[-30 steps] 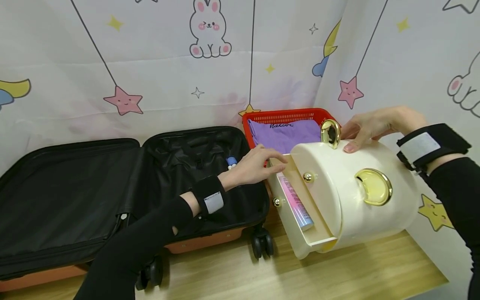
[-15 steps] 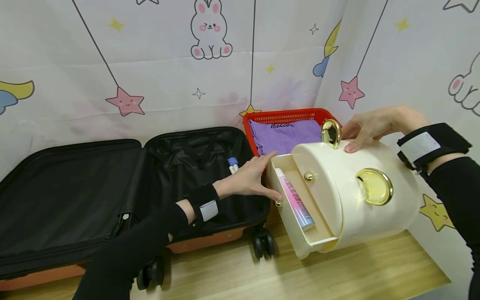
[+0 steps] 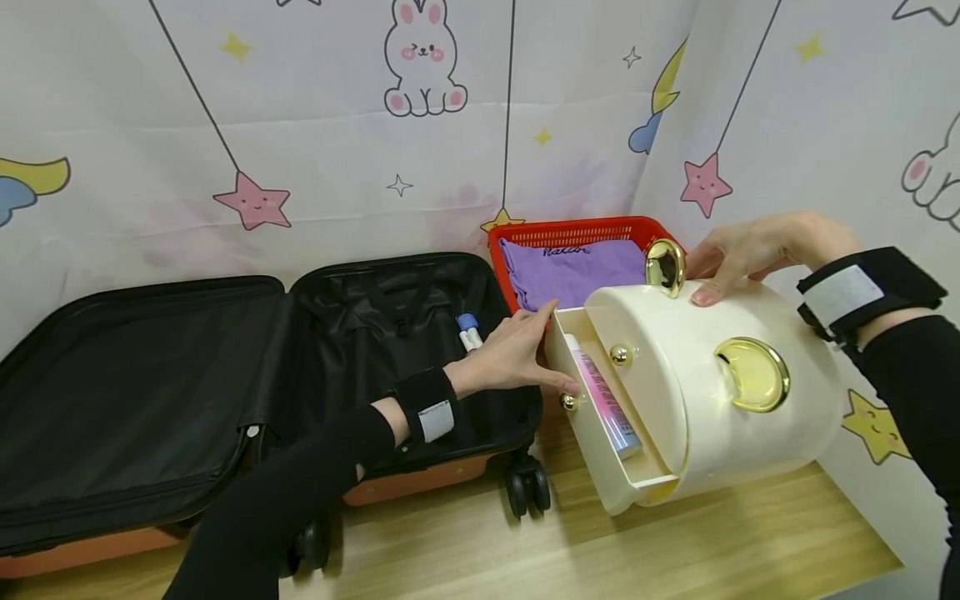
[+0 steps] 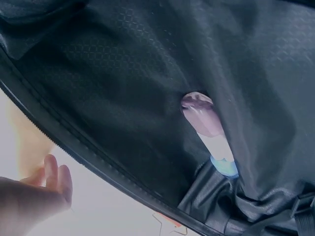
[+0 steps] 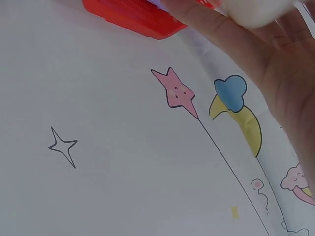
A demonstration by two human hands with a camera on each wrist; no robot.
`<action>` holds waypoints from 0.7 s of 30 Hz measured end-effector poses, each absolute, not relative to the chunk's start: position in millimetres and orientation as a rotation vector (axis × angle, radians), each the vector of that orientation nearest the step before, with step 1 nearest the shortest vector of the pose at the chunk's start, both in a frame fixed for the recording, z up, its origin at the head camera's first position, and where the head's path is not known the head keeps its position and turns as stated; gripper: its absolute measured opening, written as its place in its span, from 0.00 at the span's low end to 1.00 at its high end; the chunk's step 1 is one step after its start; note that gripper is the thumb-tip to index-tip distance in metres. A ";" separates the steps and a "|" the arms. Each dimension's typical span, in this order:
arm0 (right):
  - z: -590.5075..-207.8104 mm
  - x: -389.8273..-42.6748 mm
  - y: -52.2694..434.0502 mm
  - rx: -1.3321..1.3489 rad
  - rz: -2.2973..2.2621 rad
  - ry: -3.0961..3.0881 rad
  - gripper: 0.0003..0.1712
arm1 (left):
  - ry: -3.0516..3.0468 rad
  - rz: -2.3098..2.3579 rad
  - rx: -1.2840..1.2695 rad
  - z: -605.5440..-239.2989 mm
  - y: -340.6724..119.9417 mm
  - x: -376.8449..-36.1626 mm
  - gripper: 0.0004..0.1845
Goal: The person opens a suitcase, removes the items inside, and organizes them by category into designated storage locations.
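Cream plastic makes up the organizer box [image 3: 720, 383], which stands tilted on the wooden table [image 3: 675, 550] under both hands. Its top drawer [image 3: 600, 400] is pulled out, and a pink tube [image 3: 607, 400] lies lengthwise inside it, just beyond the left fingertips. The left hand [image 3: 517, 354] lies flat with straight fingers against the drawer's front: index tip at the upper corner, thumb tip touching the panel just above the small gold knob [image 3: 567, 402]. It grips nothing. The right hand [image 3: 750, 250] rests on top of the box with fingers relaxed and extended, fingertips pressing the cream lid just beside the gold oval ornament [image 3: 664, 267]; nothing is pinched. A gold crescent handle [image 3: 752, 373] sits on the box's side below that hand.

Behind the left fingers a red basket [image 3: 577, 233] holds folded purple cloth [image 3: 573, 271]. Under the left wrist an open black-lined suitcase [image 3: 225, 375] lies flat, with a small blue-capped tube [image 3: 468, 331] in it near the hand.
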State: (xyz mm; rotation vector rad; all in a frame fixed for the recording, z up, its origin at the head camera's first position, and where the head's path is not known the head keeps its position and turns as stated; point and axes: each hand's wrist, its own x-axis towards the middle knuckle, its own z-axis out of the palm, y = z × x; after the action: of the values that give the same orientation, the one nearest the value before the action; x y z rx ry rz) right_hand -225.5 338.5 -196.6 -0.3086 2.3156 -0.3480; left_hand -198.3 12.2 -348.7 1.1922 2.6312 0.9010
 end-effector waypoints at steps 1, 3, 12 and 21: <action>-196.6 -225.5 339.3 -0.309 -0.348 2.313 0.42 | 2.632 0.908 1.189 -349.6 14.7 -198.5 0.63; -196.3 -225.1 339.7 -0.299 -0.343 2.327 0.43 | 2.641 0.917 1.188 -351.3 20.0 -198.9 0.61; -196.7 -226.8 336.7 -0.303 -0.368 2.292 0.41 | 2.643 0.947 1.176 -354.4 42.1 -199.2 0.58; -196.2 -229.5 335.4 -0.298 -0.357 2.275 0.41 | 2.675 0.965 1.160 -361.2 52.6 -203.5 0.56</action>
State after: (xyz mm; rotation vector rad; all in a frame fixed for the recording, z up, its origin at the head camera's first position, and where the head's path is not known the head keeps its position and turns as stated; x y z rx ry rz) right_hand -229.5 335.4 -196.2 -0.2979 2.2752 -0.3573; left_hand -203.5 52.6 -361.2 1.1601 2.6753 0.9652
